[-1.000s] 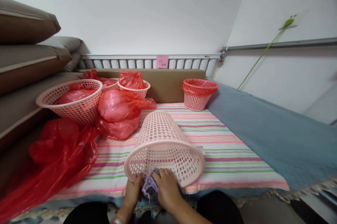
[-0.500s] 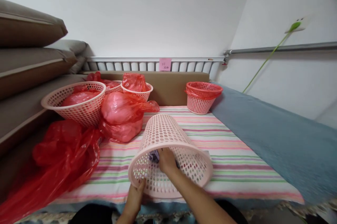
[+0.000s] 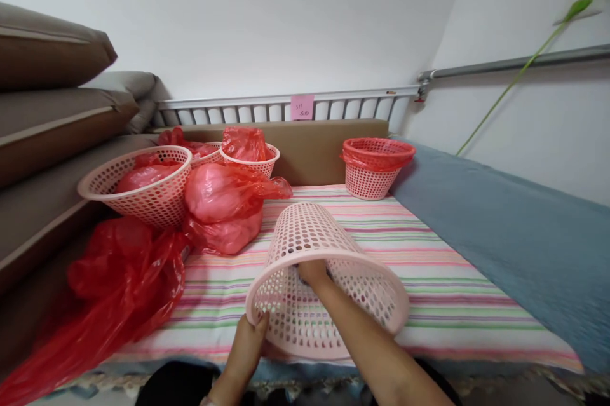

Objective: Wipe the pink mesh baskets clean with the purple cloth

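A pale pink perforated plastic basket (image 3: 312, 231) lies on its side on the striped cloth, its wide mouth facing me. My left hand (image 3: 250, 337) grips the rim at the lower left, thumb over the edge. Deep inside the basket, my right hand (image 3: 314, 274) is closed around a bunched dark patterned cloth, pressed near the upper inner wall. The rim and the wrist hide most of that cloth and the fingers.
Red plastic bags (image 3: 119, 272) lie at left, beside a knotted red bag (image 3: 223, 203) and pink baskets (image 3: 157, 199) holding red bags. A red-lined basket (image 3: 369, 182) stands at the back right. Grey cushions (image 3: 52, 114) are stacked left; a radiator (image 3: 267, 110) runs behind.
My right hand has moved up and deeper into the basket, and the cloth is now mostly hidden. The view has shifted slightly; my left hand stays on the rim.
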Action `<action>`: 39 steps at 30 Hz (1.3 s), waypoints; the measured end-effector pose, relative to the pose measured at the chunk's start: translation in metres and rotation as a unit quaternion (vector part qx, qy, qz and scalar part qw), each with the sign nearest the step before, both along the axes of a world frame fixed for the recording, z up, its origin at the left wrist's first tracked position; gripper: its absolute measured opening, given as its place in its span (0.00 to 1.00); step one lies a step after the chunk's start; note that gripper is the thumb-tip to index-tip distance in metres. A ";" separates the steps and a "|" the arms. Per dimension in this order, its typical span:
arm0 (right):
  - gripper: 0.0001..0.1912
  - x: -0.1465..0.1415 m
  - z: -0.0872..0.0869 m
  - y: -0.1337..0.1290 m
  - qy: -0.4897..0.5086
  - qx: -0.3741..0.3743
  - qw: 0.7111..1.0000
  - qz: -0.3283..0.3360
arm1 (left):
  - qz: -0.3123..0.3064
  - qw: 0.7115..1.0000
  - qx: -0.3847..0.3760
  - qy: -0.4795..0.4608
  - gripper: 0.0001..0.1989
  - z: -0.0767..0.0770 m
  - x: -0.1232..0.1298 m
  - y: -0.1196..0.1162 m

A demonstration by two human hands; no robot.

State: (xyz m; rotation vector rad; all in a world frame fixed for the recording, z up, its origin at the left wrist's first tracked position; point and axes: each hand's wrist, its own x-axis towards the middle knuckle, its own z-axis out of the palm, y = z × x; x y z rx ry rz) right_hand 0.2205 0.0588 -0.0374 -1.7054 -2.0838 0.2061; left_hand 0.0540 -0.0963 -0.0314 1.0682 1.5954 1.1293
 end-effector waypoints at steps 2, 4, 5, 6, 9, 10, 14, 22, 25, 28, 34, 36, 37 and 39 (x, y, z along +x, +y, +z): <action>0.22 0.001 -0.001 -0.024 -0.022 -0.010 1.000 -0.012 | 0.000 1.000 0.009 0.010 0.18 -0.006 0.000 0.000; 0.21 0.001 -0.004 -0.056 -0.050 -0.011 0.998 -0.020 | -0.004 1.000 0.020 0.014 0.17 -0.012 -0.001 0.001; 0.21 0.000 -0.007 -0.074 -0.063 -0.006 0.998 -0.017 | -0.010 0.999 0.029 0.011 0.17 -0.015 -0.002 0.001; 0.21 0.000 -0.009 -0.092 -0.075 -0.001 0.997 -0.008 | -0.013 0.999 0.038 0.007 0.17 -0.018 -0.003 0.001; 0.23 0.001 -0.016 -0.141 -0.082 -0.003 0.996 0.038 | -0.018 0.998 0.059 -0.013 0.17 -0.024 -0.006 0.001; 0.25 0.002 -0.017 -0.154 -0.079 -0.011 0.996 0.050 | -0.020 0.998 0.063 -0.018 0.17 -0.025 -0.006 0.001; 0.28 0.009 -0.020 -0.180 -0.069 -0.048 0.994 0.073 | -0.027 0.998 0.060 -0.021 0.18 -0.023 -0.007 -0.002; 0.22 0.001 -0.007 -0.129 -0.110 -0.006 0.993 0.043 | -0.013 0.999 0.047 -0.012 0.18 0.002 -0.007 -0.010; 0.19 -0.006 -0.002 -0.095 -0.113 -0.011 0.994 -0.001 | -0.017 0.998 0.052 0.003 0.18 0.005 -0.009 -0.013; 0.20 -0.011 -0.001 -0.074 -0.110 -0.044 0.992 -0.036 | -0.030 0.998 0.047 -0.007 0.20 -0.010 -0.008 -0.017; 0.23 -0.012 -0.009 -0.067 -0.122 -0.029 0.992 -0.032 | -0.097 0.984 -0.052 -0.142 0.26 -0.055 0.013 -0.017; 0.25 -0.011 -0.010 -0.067 -0.120 -0.037 0.991 -0.035 | -0.082 0.981 -0.039 -0.171 0.27 -0.058 0.021 -0.015; 0.25 -0.011 -0.009 -0.066 -0.119 -0.039 0.991 -0.036 | -0.072 0.981 -0.033 -0.175 0.27 -0.058 0.023 -0.014; 0.25 -0.011 -0.008 -0.065 -0.120 -0.039 0.991 -0.037 | -0.056 0.983 -0.031 -0.173 0.27 -0.056 0.026 -0.013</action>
